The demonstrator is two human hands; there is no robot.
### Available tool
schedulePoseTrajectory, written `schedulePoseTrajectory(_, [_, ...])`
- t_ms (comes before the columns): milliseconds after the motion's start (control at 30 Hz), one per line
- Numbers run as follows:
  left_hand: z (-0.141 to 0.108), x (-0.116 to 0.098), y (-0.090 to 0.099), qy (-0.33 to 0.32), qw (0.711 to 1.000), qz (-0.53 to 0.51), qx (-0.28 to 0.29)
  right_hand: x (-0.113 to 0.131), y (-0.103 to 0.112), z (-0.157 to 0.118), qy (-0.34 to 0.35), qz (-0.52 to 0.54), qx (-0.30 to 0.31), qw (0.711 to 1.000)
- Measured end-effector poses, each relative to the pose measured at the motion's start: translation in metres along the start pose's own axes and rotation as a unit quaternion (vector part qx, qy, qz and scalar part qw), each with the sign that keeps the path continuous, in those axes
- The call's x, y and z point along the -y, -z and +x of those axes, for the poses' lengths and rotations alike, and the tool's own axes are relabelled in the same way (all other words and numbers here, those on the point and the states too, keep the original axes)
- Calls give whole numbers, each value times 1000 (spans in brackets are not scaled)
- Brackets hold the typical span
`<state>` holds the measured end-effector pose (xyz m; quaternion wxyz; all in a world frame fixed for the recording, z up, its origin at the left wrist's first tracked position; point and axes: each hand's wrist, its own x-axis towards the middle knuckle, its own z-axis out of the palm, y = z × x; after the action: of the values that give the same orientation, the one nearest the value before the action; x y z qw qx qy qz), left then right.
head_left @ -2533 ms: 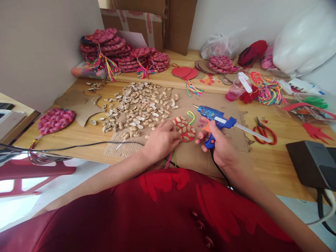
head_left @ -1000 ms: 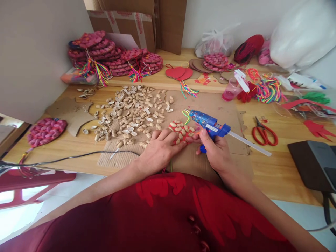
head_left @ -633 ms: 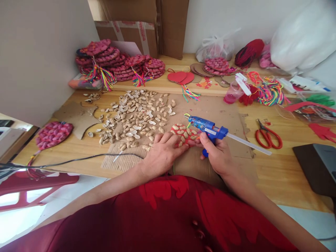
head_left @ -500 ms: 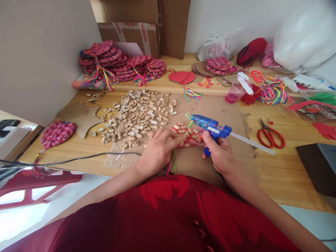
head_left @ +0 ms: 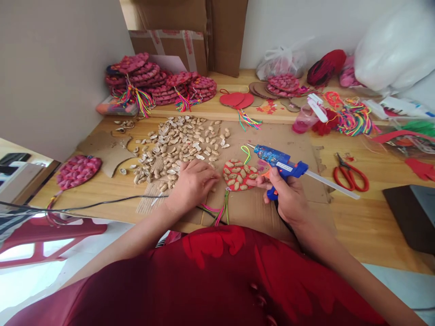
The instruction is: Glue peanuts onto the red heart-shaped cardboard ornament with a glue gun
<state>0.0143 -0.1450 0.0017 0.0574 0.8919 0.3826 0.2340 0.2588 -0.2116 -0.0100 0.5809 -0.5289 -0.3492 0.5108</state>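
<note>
The disc, red and dotted with peanuts, lies flat on a sheet of cardboard on the table. A green cord loop rises from its far edge, and pink and green cords trail from its near edge toward the person. Just left of the disc, the left hand hovers low with its grip drawn together, thumb and fingers bunched; whether a nut is pinched between them I cannot tell. At the disc's right edge, the right hand has its grip clamped on the handle of a blue glue gun, whose nozzle points left, beside the cord loop, while a clear glue stick sticks out of its back end. Beyond the left hand, to the left of the disc and behind it, spreads a loose heap of peanuts, whole ones mixed with open shells. Farther left of the disc are a torn piece of cardboard and a pink disc with a tassel hanging over the table's edge. Well to the right of the disc lie red-handled scissors, and past them a dark box. Behind the disc, a low shelf carries stacked pink discs to the left, overlapping red shapes straight back, and a pink cup, bright cords and dark red yarn to the right.
</note>
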Motion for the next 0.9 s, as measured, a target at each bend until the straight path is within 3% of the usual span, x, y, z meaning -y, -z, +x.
schedulePoseTrajectory(233, [14,12,1,-61,998,-12,6,2,-1,-2,22,26,25,999])
schedulePoseTrajectory(500, [22,13,2,-45,998,-33,13,0,1,-1,7,25,29,999])
schedulePoseTrajectory(667, [27,7,6,-14,995,-98,31,5,1,-2,-9,55,36,998])
schedulePoseTrajectory(900, [26,13,7,-23,999,-37,1,4,2,-2,-15,70,52,996])
